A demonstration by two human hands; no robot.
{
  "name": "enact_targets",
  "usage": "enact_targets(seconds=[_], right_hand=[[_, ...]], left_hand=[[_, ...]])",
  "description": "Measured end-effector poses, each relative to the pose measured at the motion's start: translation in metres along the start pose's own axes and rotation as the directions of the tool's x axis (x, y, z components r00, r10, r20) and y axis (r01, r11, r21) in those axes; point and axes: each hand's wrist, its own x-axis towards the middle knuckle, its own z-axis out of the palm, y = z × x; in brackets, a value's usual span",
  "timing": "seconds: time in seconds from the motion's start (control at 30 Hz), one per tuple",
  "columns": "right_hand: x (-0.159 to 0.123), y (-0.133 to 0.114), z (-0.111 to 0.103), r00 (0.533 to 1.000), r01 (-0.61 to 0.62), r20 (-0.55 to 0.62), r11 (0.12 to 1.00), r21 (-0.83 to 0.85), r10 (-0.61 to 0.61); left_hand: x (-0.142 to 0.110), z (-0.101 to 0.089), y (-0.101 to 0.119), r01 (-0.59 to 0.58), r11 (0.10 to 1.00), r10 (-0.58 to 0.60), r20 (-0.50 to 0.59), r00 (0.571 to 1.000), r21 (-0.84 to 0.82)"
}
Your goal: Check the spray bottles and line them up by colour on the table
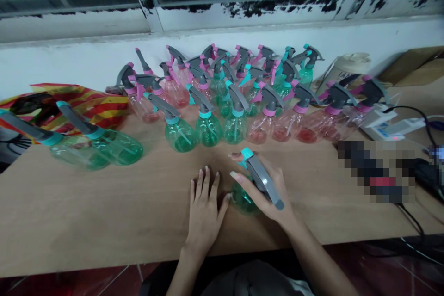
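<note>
My right hand [267,189] is wrapped round the neck of a green spray bottle [243,198] with a grey and turquoise trigger head. The bottle stands upright near the table's front edge, partly hidden by the hand. Flat on the wood lies my left hand [205,210], fingers spread, its thumb close to the bottle's base. Just beyond the hands, a row of spray bottles begins with three green ones, among them a green bottle [208,130], followed by several pink ones such as a pink bottle [258,128].
More pink and green bottles crowd against the wall, including a pink bottle [176,90]. On the left, two green bottles [120,148] lean by a red and yellow striped bag [86,106]. A power strip [385,125], cables and a pale canister [347,71] occupy the table's [104,222] right side.
</note>
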Motion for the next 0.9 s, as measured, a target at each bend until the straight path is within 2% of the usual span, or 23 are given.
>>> enact_targets(seconds=[0.9], right_hand=[[-0.0034,0.0028,0.0008,0.995,-0.093,0.035,0.994,0.060,0.091]], left_hand=[[-0.0003,-0.0022,0.0016,0.007,1.000,-0.007,0.004,1.000,-0.023]])
